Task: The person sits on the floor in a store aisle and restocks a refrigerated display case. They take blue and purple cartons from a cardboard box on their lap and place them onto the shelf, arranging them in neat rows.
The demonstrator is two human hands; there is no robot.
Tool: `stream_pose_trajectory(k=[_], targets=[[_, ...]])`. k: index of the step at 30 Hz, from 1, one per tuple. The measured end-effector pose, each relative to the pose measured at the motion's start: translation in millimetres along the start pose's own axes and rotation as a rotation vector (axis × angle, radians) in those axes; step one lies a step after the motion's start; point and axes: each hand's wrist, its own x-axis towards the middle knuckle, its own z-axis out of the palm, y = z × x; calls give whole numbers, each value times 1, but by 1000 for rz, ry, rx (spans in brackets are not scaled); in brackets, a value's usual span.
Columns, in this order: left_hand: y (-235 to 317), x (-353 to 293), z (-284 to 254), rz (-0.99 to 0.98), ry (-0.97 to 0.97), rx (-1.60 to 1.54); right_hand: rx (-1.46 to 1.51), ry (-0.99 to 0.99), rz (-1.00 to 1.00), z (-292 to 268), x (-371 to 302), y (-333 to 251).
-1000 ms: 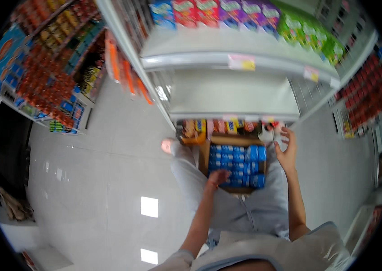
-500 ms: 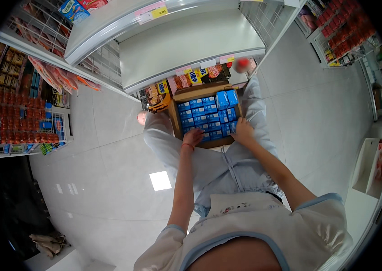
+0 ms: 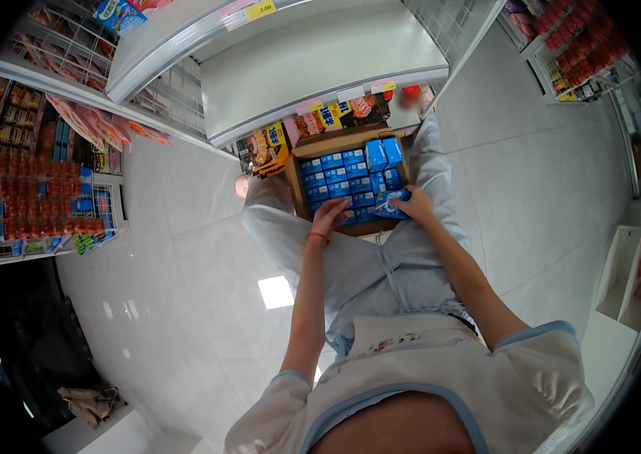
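An open cardboard carton (image 3: 297,198) stands between my knees, packed with rows of small blue boxes (image 3: 338,188). Two of the blue boxes (image 3: 383,154) sit higher than the others at the carton's far right corner. My right hand (image 3: 416,204) grips one blue box (image 3: 390,204) at the carton's right side, tilted so its broad printed face shows. Over the near left part of the carton, my left hand (image 3: 329,217) has its fingers apart, resting at the tops of the boxes. A red band circles the left wrist.
A white shelf (image 3: 320,72) rises just beyond the carton, with colourful food packets (image 3: 329,119) on the level below. Racks of red packaged goods (image 3: 40,197) stand at the left. A white bin (image 3: 616,276) is at the far right, on the pale tiled floor (image 3: 184,295).
My right hand has lifted a blue box partly out of its row and turned it. The left hand has shifted slightly up and right over the boxes. The view has moved a little.
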Motion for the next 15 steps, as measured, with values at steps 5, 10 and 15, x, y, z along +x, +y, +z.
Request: stream_pose_trajectory(k=[5, 10, 15], targets=[[-2, -4, 4, 247, -221, -39, 633, -238, 301, -7, 6, -31], [-11, 0, -1, 196, -283, -227, 948, -600, 405, -29, -5, -84], [-1, -6, -10, 142, -210, -502, 757, -696, 82, -47, -20, -110]])
